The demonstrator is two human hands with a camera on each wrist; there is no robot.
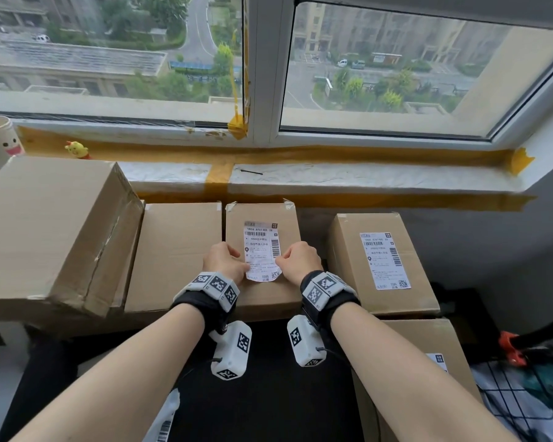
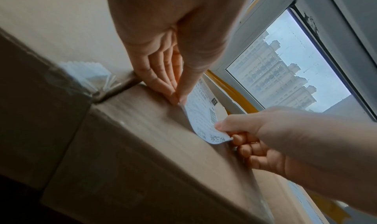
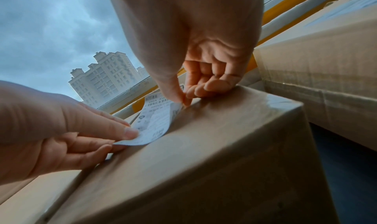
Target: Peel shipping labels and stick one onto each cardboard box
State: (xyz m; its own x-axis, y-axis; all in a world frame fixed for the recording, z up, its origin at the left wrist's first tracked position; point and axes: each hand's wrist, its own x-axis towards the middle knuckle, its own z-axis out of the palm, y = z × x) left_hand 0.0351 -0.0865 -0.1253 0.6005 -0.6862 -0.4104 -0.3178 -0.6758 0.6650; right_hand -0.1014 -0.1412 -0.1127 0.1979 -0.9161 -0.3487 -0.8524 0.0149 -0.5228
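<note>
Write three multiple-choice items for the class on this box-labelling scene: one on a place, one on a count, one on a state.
1. Where is the label that both hands hold?
A. On the middle box
B. On the windowsill
C. On the big left box

2. How many boxes in the row under the window have a label on top?
A. None
B. Two
C. Four

3. How does the held label's near end lie?
A. Pressed flat
B. Curled up off the box
C. Torn off

Answers: 1 A, the left hand and right hand pinch it there; 2 B, the middle box and the right box; 3 B, both wrist views show it lifted.
</note>
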